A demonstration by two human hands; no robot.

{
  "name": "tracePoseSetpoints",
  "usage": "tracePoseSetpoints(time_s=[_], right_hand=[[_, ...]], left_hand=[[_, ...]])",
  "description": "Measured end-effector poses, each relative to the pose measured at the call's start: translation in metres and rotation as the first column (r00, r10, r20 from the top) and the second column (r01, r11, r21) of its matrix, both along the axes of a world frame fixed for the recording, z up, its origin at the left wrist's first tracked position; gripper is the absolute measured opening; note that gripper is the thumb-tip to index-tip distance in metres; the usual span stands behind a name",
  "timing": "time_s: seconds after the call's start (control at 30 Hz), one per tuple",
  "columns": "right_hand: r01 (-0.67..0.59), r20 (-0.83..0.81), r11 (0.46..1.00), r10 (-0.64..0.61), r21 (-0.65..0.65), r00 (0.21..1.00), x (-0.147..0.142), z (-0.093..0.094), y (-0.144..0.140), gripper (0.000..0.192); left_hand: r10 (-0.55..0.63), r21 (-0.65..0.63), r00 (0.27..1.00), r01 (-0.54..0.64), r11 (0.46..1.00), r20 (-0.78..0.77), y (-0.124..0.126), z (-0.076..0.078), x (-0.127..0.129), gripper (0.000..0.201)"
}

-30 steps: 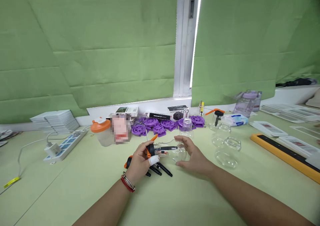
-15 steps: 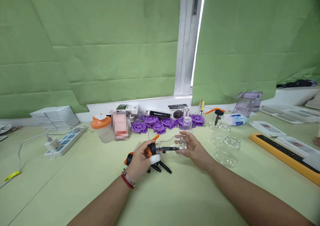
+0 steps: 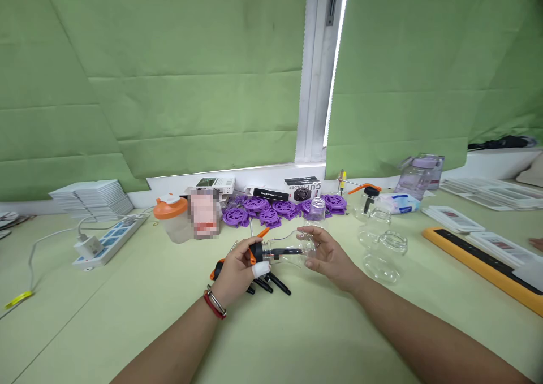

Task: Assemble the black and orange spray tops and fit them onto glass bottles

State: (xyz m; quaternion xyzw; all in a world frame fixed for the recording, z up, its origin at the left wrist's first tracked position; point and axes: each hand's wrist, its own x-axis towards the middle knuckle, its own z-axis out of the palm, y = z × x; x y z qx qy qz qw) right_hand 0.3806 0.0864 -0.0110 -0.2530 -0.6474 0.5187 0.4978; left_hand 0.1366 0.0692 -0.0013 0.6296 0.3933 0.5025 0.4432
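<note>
A clear glass bottle (image 3: pixel 292 244) lies sideways between my hands, waisted in the middle, with a black tube inside it. My left hand (image 3: pixel 235 272), its thumb wrapped in white, grips the black-and-orange lid (image 3: pixel 255 252) at the bottle's neck. Around the bottle's base, on the right, curl the fingers and thumb of my right hand (image 3: pixel 333 259). Under the bottle and my left hand, more lids with black tubes (image 3: pixel 278 283) and orange-and-black tops (image 3: pixel 216 269) rest on the table, partly hidden.
Several glass bottles (image 3: pixel 382 268) stand to the right, one behind them bearing a lid (image 3: pixel 371 193). Purple plastic parts (image 3: pixel 257 204) line the back. A shaker cup (image 3: pixel 172 220) and power strip (image 3: pixel 112 240) are left; an orange-edged bar (image 3: pixel 479 265) lies right.
My right fingers and thumb have shifted their hold around the bottle's base. Both hands and the bottle have moved very slightly left; the lid stays in my left hand.
</note>
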Motion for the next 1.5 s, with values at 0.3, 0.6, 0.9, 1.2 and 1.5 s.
tracePoseSetpoints(time_s=[0.3,0.6,0.9,1.2,1.5], right_hand=[[-0.016,0.013,1.000,0.016,0.010,1.000,-0.002,-0.002,-0.002,0.056],[-0.026,0.018,0.999,0.027,-0.033,0.999,-0.002,-0.002,-0.003,0.046],[-0.036,0.023,0.988,0.040,-0.151,0.999,-0.002,0.000,-0.003,0.040],[0.052,0.102,0.999,-0.053,0.009,0.993,-0.003,-0.004,-0.004,0.053],[0.018,0.147,0.997,-0.029,0.076,0.989,0.000,0.001,-0.005,0.056]], left_hand=[[-0.070,-0.015,0.994,0.069,0.997,-0.079,-0.005,0.003,-0.004,0.038],[-0.027,0.018,0.988,0.030,0.999,-0.152,-0.009,0.002,0.001,0.035],[-0.044,0.024,0.991,0.048,0.999,-0.123,-0.009,0.000,0.002,0.035],[0.039,-0.064,0.999,-0.040,0.997,-0.008,-0.006,0.005,0.003,0.039],[-0.017,-0.032,0.998,0.015,0.999,-0.059,-0.007,0.002,0.001,0.037]])
